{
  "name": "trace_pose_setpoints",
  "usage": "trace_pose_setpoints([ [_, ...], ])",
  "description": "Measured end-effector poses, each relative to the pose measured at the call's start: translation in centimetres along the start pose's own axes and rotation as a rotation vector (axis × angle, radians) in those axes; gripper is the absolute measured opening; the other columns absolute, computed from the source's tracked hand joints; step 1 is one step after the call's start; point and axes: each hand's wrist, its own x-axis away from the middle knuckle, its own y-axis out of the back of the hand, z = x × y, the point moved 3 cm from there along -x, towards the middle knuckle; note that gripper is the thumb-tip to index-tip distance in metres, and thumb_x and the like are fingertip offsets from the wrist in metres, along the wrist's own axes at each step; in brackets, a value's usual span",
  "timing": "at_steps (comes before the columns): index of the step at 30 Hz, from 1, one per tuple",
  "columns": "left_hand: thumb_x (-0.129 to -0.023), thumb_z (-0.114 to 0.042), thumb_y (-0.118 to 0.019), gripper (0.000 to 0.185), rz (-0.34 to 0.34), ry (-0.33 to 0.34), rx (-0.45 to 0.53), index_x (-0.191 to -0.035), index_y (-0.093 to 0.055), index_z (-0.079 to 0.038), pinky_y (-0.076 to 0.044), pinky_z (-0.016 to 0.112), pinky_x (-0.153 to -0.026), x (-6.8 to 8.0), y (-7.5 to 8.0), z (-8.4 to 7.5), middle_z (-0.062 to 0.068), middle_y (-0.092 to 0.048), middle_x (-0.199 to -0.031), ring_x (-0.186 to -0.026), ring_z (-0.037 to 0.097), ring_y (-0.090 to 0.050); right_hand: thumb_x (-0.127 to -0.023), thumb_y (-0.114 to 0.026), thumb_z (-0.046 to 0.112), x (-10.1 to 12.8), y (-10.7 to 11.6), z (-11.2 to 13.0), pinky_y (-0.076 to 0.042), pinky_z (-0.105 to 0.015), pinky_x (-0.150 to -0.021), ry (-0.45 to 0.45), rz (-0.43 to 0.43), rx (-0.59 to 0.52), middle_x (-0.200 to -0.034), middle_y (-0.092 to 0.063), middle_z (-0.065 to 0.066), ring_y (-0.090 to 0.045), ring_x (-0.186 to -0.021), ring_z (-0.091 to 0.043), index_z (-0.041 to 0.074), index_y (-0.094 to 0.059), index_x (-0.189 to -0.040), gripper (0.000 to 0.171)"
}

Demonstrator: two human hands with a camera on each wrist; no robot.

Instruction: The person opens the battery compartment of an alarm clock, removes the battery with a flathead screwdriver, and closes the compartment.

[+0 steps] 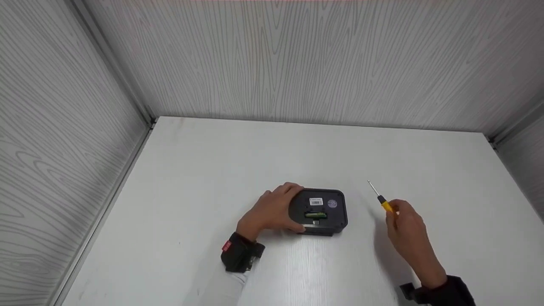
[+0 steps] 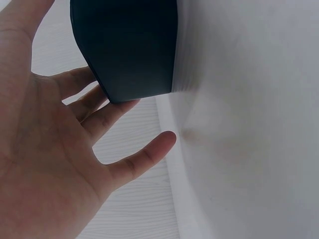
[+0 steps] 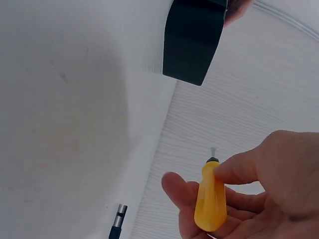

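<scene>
A black rectangular electronic device point(image 1: 319, 207) lies on the table, its back facing up with a barcode label and a round sticker. In an uncovered slot in its back sits a green battery point(image 1: 315, 215). My left hand point(image 1: 276, 208) grips the device's left end, thumb at the near edge and fingers over the far edge. Its side point(image 2: 129, 50) fills the top of the left wrist view. To the right of the device, my right hand point(image 1: 407, 229) holds a small screwdriver point(image 1: 386, 206) by its yellow handle, the metal shaft pointing up and away, apart from the device.
The white table point(image 1: 238, 153) meets grey wood-grain panels point(image 1: 272, 63) at the back and on both sides. Low in the right wrist view is a dark rod with a silver end point(image 3: 118, 221). Black straps with cameras point(image 1: 242, 253) sit on both wrists.
</scene>
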Motion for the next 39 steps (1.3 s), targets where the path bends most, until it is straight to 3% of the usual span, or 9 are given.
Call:
trace_pose_setpoints([
  [3,-0.066,-0.056,-0.081,0.100,0.001,0.001,0.001,-0.149,-0.036,-0.025,-0.039,0.040,-0.102,-0.1,0.0,0.0,-0.006,-0.041,-0.147,-0.129,0.013,-0.046,-0.090,-0.058,-0.006,0.1,-0.3,-0.1,-0.046,-0.025,-0.058,-0.011,0.027,0.001,-0.097,-0.059,-0.027,-0.061,-0.073,-0.028,-0.013,-0.053,-0.113,0.024],
  [10,-0.066,-0.056,-0.081,0.099,0.001,0.003,0.001,-0.149,-0.036,-0.026,-0.039,0.040,-0.102,0.0,0.0,0.0,-0.007,-0.041,-0.147,-0.129,0.013,-0.045,-0.091,-0.052,-0.005,0.2,-0.8,-0.2,-0.054,-0.053,-0.075,-0.054,0.054,0.042,-0.105,-0.055,-0.035,-0.061,-0.087,-0.043,-0.019,-0.055,-0.116,0.028],
  [14,-0.066,-0.056,-0.081,0.098,-0.003,-0.001,-0.005,-0.148,-0.037,-0.026,-0.040,0.040,-0.102,0.0,0.0,0.0,-0.007,-0.041,-0.147,-0.129,0.013,-0.046,-0.091,-0.050,-0.004,0.2,-1.0,-0.3,-0.053,-0.057,-0.081,-0.096,0.041,0.054,-0.108,-0.055,-0.037,-0.060,-0.094,-0.048,-0.020,-0.057,-0.113,0.028],
  [18,-0.066,-0.056,-0.081,0.098,-0.001,-0.003,-0.017,-0.148,-0.038,-0.024,-0.040,0.040,-0.102,0.0,-0.1,0.0,-0.006,-0.041,-0.147,-0.129,0.013,-0.046,-0.091,-0.051,-0.003,0.4,-1.2,-0.4,-0.052,-0.056,-0.078,-0.114,0.025,0.089,-0.102,-0.057,-0.035,-0.060,-0.091,-0.047,-0.020,-0.059,-0.111,0.027],
  [25,-0.066,-0.057,-0.081,0.099,0.003,0.000,-0.018,-0.149,-0.036,-0.024,-0.040,0.040,-0.103,0.0,0.0,0.0,-0.005,-0.040,-0.148,-0.130,0.013,-0.045,-0.087,-0.056,-0.003,0.4,-1.2,-0.6,-0.050,-0.055,-0.067,-0.059,-0.015,0.147,-0.092,-0.063,-0.032,-0.059,-0.081,-0.043,-0.017,-0.065,-0.101,0.022],
  [33,-0.067,-0.057,-0.080,0.098,0.003,0.001,-0.024,-0.149,-0.036,-0.024,-0.040,0.040,-0.103,0.1,0.0,0.0,-0.005,-0.040,-0.148,-0.131,0.013,-0.045,-0.086,-0.058,0.003,0.2,-1.5,-1.0,-0.046,-0.044,-0.057,-0.105,0.094,0.170,-0.082,-0.066,-0.026,-0.059,-0.070,-0.033,-0.016,-0.066,-0.098,0.023],
  [39,-0.066,-0.057,-0.080,0.099,0.004,0.006,-0.011,-0.149,-0.036,-0.025,-0.039,0.040,-0.104,0.1,0.0,-0.1,-0.006,-0.040,-0.148,-0.130,0.013,-0.045,-0.084,-0.061,0.001,0.1,-1.7,-1.2,-0.045,-0.029,-0.052,-0.143,0.171,0.095,-0.079,-0.067,-0.024,-0.059,-0.062,-0.023,-0.016,-0.065,-0.097,0.021],
])
